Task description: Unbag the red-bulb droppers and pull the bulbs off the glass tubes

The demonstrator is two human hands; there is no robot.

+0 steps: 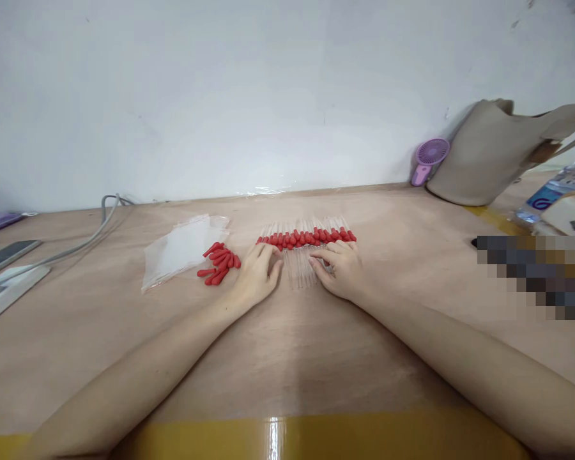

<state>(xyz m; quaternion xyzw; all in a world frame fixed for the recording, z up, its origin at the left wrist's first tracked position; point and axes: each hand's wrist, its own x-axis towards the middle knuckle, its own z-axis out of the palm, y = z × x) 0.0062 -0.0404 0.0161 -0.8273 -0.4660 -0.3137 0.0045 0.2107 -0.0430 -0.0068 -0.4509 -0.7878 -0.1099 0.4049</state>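
A row of glass droppers with red rubber bulbs (306, 239) lies across the middle of the table, their clear tubes pointing toward the wall. Closer to me, several bare glass tubes (300, 271) lie side by side between my hands. My left hand (259, 271) rests at the left end of the row, thumb apart from the fingers, its fingertips near the red bulbs. My right hand (339, 268) is at the right of the bare tubes, thumb and fingers apart, fingertips close to the tubes; contact is unclear. Loose red rubber bulbs (223, 259) lie in a pile left of my left hand.
Clear plastic bags (184, 248) are stacked behind the loose bulbs. Far left are a phone (9, 254), a grey cable (84, 246) and a white power strip (23, 291). A purple fan (430, 156), a beige bag (482, 156) and a plastic bottle (544, 198) stand at the back right.
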